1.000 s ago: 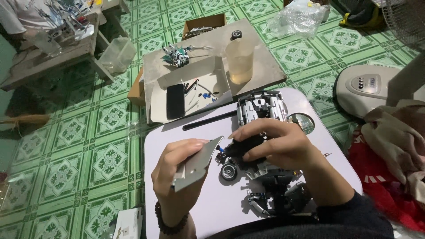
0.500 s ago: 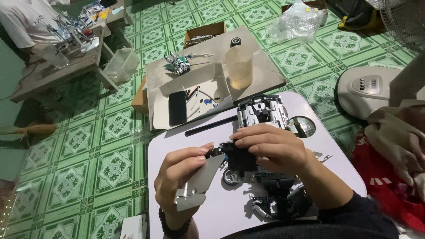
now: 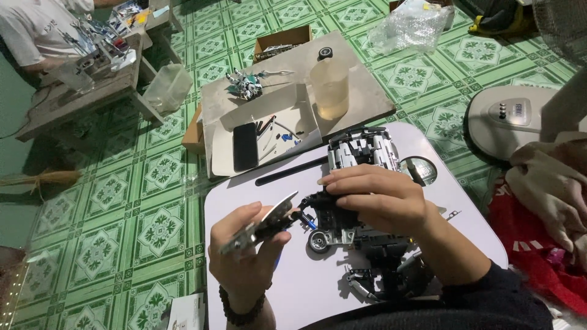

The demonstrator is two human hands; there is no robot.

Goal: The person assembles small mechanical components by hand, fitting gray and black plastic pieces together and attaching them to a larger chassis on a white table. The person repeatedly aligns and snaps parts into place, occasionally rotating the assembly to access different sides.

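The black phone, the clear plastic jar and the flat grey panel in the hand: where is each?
black phone (image 3: 245,146), head view, middle of its dark screen.
clear plastic jar (image 3: 331,88), head view, its side wall.
flat grey panel (image 3: 264,222), head view, its upper face by the left hand's fingers.

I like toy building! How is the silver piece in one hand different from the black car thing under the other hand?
The silver panel is one flat, shiny, pale piece; the model car is a chunky dark build of many parts with a wheel. The left hand holds the panel up, tilted; the car rests on the white table under the right hand. They meet at the car's front.
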